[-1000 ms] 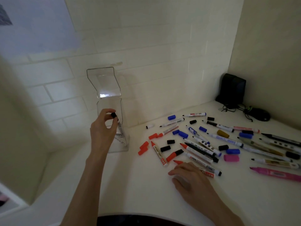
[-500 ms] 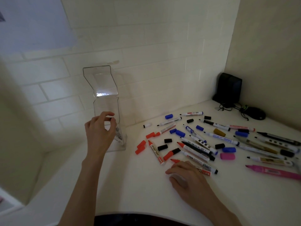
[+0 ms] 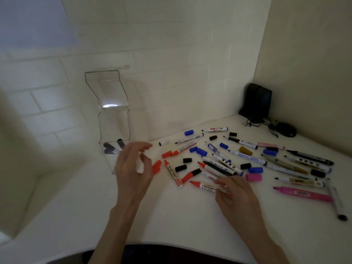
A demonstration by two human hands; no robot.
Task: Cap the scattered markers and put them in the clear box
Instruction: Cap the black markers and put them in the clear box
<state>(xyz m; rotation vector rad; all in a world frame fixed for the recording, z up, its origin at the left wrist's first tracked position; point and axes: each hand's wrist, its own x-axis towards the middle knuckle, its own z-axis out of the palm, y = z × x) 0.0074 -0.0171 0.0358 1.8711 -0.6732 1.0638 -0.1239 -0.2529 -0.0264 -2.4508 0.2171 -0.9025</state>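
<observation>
Two hands at work: fingers of the right hand (image 3: 236, 197) pinch the barrel of an uncapped red marker (image 3: 204, 186) near the table (image 3: 181, 221) front edge; the left hand (image 3: 133, 168), blurred, hangs with fingers loosely spread, holding nothing. Loose red caps (image 3: 167, 154) lie between them. Toward the back left corner stands the clear box (image 3: 114, 128), lid raised, capped markers (image 3: 112, 148) inside. Markers are probably light, rigid, smooth and apt to roll; best held mid-barrel, clear of the inked tip
</observation>
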